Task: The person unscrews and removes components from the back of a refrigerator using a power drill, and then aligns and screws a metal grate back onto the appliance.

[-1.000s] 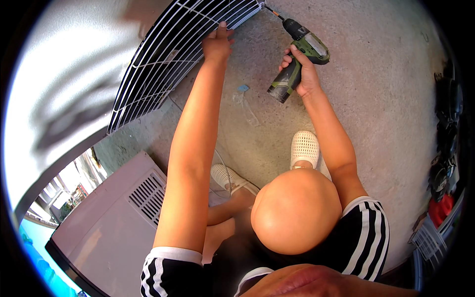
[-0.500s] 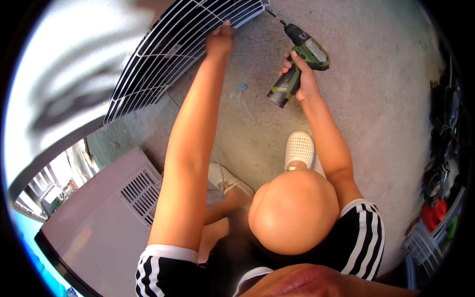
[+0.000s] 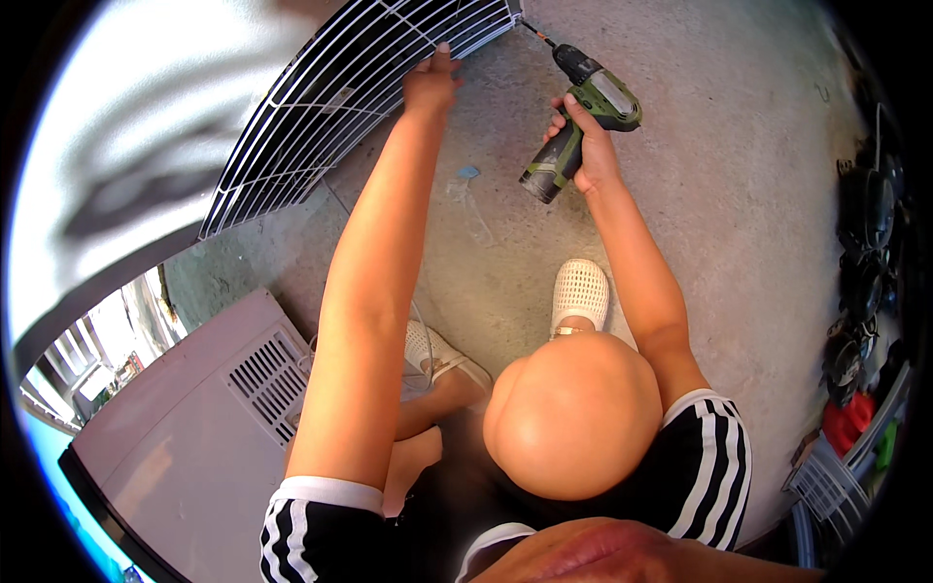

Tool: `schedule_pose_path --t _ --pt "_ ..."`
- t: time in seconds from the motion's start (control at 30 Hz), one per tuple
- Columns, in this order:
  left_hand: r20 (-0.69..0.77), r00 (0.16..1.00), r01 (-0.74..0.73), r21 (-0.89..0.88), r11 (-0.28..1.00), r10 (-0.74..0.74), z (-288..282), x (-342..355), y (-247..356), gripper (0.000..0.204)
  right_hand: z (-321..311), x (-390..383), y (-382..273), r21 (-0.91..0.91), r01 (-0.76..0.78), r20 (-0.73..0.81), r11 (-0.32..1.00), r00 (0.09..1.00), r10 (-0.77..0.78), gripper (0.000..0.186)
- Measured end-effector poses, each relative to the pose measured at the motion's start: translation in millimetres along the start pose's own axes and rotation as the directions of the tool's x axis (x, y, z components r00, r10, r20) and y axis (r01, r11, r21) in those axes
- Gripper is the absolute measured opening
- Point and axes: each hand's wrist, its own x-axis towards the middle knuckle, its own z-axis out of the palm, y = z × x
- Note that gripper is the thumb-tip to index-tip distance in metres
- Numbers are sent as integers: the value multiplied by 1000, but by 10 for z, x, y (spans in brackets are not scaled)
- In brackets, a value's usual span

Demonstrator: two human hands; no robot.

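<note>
At the top of the head view, my left hand (image 3: pixel 431 85) grips the lower edge of a white wire grille (image 3: pixel 301 126); its thumb lies over the wires and some fingers are hidden. The grille covers the dark front of a big pale metal housing (image 3: pixel 146 107). Wrapped round the handle of a green and black cordless drill (image 3: pixel 604 100) is my right hand (image 3: pixel 593 146). The drill's long thin bit (image 3: pixel 537 34) points up and left, its tip at the grille's right corner. Whether tip and corner touch is too small to tell.
A light grey appliance casing with vent slots (image 3: pixel 267 377) stands at the lower left. A thin cable (image 3: pixel 420 309) runs by my left shoe. A small blue scrap (image 3: pixel 468 172) lies on the concrete floor (image 3: pixel 719 165). Dark round parts (image 3: pixel 865 209) and a red object (image 3: pixel 847 423) line the right side.
The view has shifted very slightly. Both hands keep their holds, and the drill bit stays at the grille's corner.
</note>
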Motion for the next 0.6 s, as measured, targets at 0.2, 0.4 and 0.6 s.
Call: schedule_pose_path --t 0.2,0.4,0.6 --pt "-3 1000 7 43 999 -7 -14 -34 36 54 2 21 17 5 -7 -5 1000 1000 7 28" --pt "-13 1000 19 61 998 -18 -2 -71 85 53 -22 29 28 18 6 3 1000 1000 -6 27" --pt "-17 1000 -6 66 998 7 -19 -25 39 53 -22 53 36 20 1 -13 1000 1000 0 27"
